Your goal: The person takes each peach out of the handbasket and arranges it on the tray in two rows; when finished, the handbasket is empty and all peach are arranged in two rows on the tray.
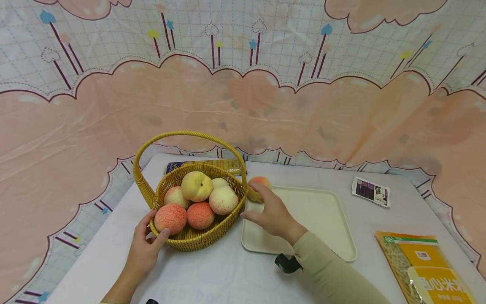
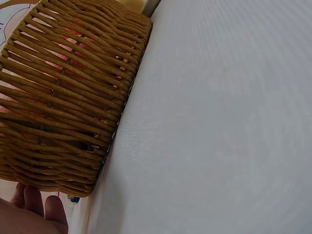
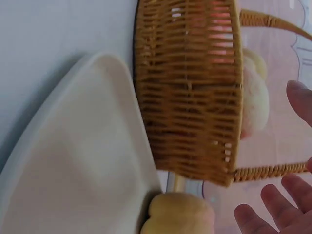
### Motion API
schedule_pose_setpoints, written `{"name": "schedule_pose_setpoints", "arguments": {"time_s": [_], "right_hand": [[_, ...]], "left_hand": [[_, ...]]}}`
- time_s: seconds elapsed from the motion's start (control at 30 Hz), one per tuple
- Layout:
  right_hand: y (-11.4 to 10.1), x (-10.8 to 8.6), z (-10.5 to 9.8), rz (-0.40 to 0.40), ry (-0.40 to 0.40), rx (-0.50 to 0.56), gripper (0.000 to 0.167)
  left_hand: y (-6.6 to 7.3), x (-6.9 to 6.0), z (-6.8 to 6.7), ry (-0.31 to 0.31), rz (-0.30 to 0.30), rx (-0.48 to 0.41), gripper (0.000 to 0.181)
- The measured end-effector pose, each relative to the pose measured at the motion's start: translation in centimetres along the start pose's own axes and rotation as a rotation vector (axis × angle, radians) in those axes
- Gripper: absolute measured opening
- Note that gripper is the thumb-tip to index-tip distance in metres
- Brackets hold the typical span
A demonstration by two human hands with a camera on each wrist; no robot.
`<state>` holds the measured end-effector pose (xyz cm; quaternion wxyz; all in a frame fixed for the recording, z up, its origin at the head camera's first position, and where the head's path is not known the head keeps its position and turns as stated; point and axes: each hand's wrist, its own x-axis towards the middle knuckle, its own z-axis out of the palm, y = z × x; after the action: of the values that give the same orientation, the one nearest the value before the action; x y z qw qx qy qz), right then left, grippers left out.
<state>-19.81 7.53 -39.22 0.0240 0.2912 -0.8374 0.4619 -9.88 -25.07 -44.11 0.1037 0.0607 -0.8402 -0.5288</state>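
A yellow wicker basket (image 1: 197, 242) with a tall arched handle holds several peaches, among them a yellow one (image 1: 196, 186) and a red speckled one (image 1: 170, 218). My left hand (image 1: 143, 249) grips the basket's left rim, thumb over the edge beside the red peach; in the left wrist view its fingers (image 2: 54, 210) lie against the woven wall. On the right, my right hand (image 1: 275, 213) is spread with nothing in it, over the cream tray's (image 1: 311, 219) left part. Another peach (image 1: 255, 195) sits behind that hand, between basket and tray, partly hidden in the head view.
A yellow and blue packet (image 1: 231, 166) lies behind the basket. Toward the back right is a small white and purple sachet (image 1: 371, 192). A yellow bag of noodles (image 1: 425, 266) lies at the front right. A patterned cloth (image 1: 243, 109) hangs behind the white table.
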Motion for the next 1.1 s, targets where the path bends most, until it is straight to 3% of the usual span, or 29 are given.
{"name": "schedule_pose_setpoints", "arguments": {"time_s": [0.3,0.67,1.1], "right_hand": [[-1.2,0.0,1.3,-0.064,0.013,-0.063,0.073],[-2.6,0.9,2.7,-0.158,-0.059,-0.097,0.073],[-3.1,2.4,3.8,-0.038,-0.113,-0.117,0.071]], "left_hand": [[-0.1,0.0,0.0,-0.002,-0.007,-0.01,0.07],[-0.2,0.0,0.0,-0.001,0.0,-0.001,0.07],[-0.4,0.1,0.1,0.005,0.001,-0.003,0.07]]}}
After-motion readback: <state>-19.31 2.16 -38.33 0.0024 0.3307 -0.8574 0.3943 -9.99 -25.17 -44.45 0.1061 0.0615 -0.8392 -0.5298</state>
